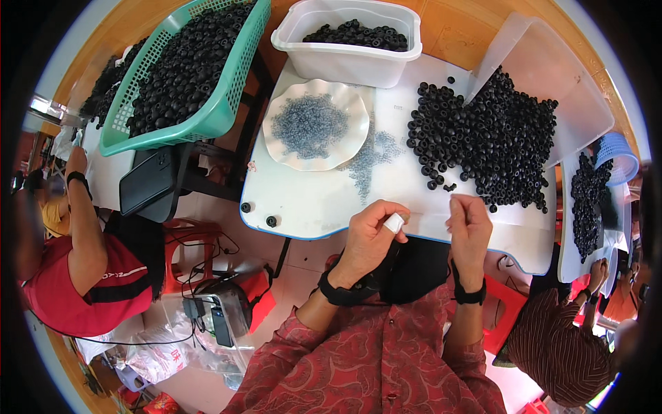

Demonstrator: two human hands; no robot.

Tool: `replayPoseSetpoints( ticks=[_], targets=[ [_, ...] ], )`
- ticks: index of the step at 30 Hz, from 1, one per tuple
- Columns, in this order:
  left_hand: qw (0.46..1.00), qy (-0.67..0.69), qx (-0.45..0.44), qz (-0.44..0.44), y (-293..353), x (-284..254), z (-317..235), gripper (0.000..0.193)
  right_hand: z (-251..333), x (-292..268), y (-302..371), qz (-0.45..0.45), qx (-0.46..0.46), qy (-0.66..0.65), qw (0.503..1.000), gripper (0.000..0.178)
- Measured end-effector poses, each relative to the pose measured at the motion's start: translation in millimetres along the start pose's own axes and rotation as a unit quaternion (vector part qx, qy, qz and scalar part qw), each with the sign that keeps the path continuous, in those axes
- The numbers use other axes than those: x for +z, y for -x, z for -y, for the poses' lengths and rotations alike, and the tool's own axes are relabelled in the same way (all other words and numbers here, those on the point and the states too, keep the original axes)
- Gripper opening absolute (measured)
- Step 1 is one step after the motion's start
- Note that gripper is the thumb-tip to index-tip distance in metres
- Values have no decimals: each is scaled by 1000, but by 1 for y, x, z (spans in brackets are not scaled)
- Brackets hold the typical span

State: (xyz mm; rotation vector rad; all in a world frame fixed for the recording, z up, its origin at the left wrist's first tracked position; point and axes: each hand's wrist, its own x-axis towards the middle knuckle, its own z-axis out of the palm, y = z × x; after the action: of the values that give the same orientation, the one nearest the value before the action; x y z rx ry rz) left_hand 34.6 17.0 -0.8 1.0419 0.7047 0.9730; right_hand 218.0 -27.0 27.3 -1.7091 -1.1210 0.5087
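Note:
My left hand (370,238) is raised over the near edge of the white table (310,205), its thumb and forefinger pinched together. A small white wrap or piece (394,223) sits at those fingertips; which of the two it is cannot be made out. My right hand (470,231) hovers a short way to the right, also with fingers pinched. Anything thin held between the hands is too fine to see. Just beyond my right hand spreads a heap of black ring-shaped pieces (503,141). Tiny translucent grey rings (310,126) fill a scalloped white plate (359,141) farther left.
Loose grey rings (369,162) lie beside the plate. A white tub (345,61) of black pieces stands at the back; a clear bin (586,103) lies tipped behind the heap. A green basket (224,103) is left. Co-workers sit at left (103,276) and right (562,345).

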Motion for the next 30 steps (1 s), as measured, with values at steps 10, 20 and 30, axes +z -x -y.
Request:
replayPoseSetpoints(
  ticks=[10, 20, 30],
  targets=[
    [999, 39, -30, -7, 2, -4, 5, 16, -19, -1, -22, -46, -144, 243, 958, 18],
    [994, 95, -46, -18, 0, -2, 6, 17, -26, -2, -21, -64, -128, 186, 972, 16],
    [994, 90, -52, -24, 1, -2, 5, 18, -9, 18, 5, -39, -126, 153, 979, 16]
  ],
)
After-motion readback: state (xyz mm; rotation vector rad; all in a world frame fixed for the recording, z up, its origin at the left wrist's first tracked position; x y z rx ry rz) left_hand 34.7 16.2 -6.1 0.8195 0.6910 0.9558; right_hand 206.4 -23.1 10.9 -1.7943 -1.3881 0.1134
